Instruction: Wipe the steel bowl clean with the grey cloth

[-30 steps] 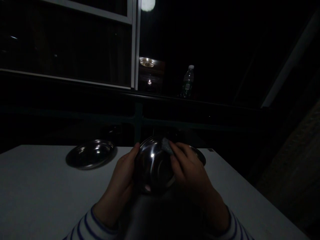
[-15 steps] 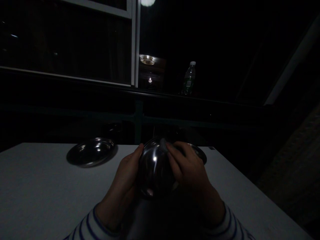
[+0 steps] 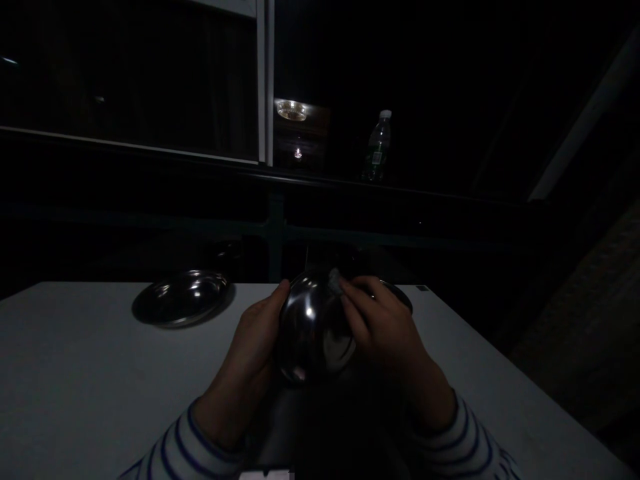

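Observation:
A shiny steel bowl is held tilted above the white table, its inside facing me. My left hand grips the bowl's left rim with curled fingers. My right hand presses a small grey pad or cloth against the bowl's upper right rim, fingers closed on it. Both wrists wear striped sleeves. The scene is very dark.
A steel plate lies on the table to the left. Another steel dish shows partly behind my right hand. A water bottle stands on a dark ledge behind, beside a window frame. The table's right edge drops into darkness.
My right hand with the pad has shifted slightly along the bowl's upper rim. The bowl stays in my left hand; the view has tipped a little downward.

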The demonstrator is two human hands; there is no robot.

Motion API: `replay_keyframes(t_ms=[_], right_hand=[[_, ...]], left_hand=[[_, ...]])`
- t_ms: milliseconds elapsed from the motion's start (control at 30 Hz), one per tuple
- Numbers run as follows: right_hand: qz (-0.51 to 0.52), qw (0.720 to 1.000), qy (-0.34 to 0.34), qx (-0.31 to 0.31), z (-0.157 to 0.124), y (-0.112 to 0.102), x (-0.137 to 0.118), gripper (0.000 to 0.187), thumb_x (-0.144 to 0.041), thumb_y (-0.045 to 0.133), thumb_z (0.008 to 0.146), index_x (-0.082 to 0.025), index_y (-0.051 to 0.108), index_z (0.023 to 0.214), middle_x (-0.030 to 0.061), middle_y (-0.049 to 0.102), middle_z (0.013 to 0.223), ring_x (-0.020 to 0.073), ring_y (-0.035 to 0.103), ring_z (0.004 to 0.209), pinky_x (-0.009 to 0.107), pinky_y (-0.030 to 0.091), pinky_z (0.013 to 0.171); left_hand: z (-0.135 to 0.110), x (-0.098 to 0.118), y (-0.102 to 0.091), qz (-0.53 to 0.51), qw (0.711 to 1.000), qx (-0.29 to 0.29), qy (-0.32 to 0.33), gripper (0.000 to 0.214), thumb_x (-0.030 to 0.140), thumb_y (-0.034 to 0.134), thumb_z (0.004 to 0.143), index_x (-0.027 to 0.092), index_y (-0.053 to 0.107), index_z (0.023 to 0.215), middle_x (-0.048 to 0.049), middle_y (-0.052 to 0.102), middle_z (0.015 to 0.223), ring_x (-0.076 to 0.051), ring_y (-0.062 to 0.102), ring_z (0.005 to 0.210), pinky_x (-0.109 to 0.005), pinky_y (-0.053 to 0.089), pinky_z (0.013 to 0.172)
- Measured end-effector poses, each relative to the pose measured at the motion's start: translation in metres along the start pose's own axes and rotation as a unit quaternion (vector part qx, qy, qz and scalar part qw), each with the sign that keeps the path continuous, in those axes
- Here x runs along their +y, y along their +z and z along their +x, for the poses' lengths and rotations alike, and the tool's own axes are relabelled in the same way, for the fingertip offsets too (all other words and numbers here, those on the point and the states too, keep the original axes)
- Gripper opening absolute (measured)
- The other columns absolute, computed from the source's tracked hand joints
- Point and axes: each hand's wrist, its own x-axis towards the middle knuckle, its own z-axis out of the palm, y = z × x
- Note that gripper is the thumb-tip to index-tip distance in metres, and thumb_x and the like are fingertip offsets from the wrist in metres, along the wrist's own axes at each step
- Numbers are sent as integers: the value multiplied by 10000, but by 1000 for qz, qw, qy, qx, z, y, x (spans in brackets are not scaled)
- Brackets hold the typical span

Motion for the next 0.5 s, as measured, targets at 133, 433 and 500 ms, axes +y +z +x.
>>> replay_keyframes(t_ms=[133, 433, 500], right_hand=[[24, 995, -93, -24, -4, 7, -16, 322, -238, 412, 875, -181, 587, 1138, 107, 590, 999, 185, 580, 832, 297, 500, 646], [27, 1000, -2, -1, -4, 8, -9, 344, -249, 401, 883, -152, 564, 1170, 103, 579, 1007, 172, 576, 844, 301, 497, 717], [28, 998, -50, -16, -6, 10, -17, 340, -261, 392, 884, -170, 579, 1153, 101, 578, 1001, 168, 575, 823, 278, 493, 658]], left_hand=[[5, 2, -4, -32, 999, 30, 10, 222, 345, 677, 660, 127, 639, 677, -20, 645, 560, -138, 579, 494, -241, 430, 485], [7, 2, -3, -22, 999, 29, 28, 236, 355, 662, 673, 122, 654, 709, -28, 647, 593, -139, 585, 519, -241, 427, 481], [9, 1, -4, -31, 998, 35, 34, 225, 353, 661, 674, 130, 645, 697, -14, 631, 571, -131, 569, 496, -241, 426, 477]])
